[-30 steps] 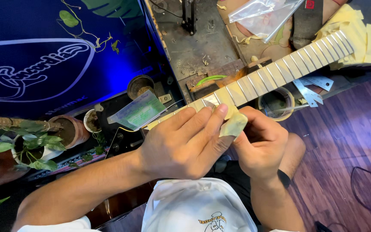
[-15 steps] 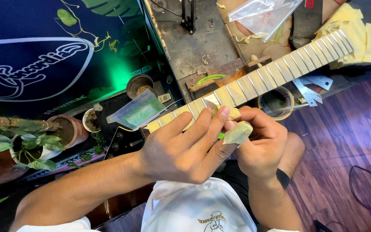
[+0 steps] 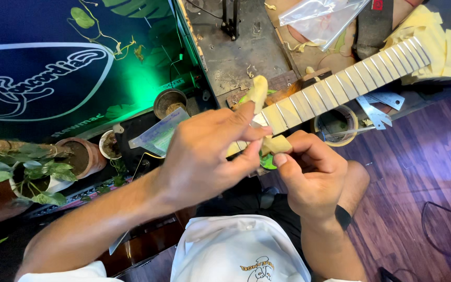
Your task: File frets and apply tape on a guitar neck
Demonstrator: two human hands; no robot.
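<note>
Pinching pale yellow tape strips (image 3: 259,91), both hands (image 3: 210,151) close over a fretted guitar neck (image 3: 340,86).

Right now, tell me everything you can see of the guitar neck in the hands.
The guitar neck is long and pale, its fretboard strips covered in yellowish masking tape with bare metal frets between. It lies slanted, far end up to the right on a pile of tape scraps. The left hand lifts a tape strip at the near end; the right hand pinches tape beside it.

Your left hand (image 3: 204,156) pinched a strip of yellow tape (image 3: 258,93) off the taped guitar neck (image 3: 340,89), while your right hand (image 3: 314,177) gripped another piece below.
</note>
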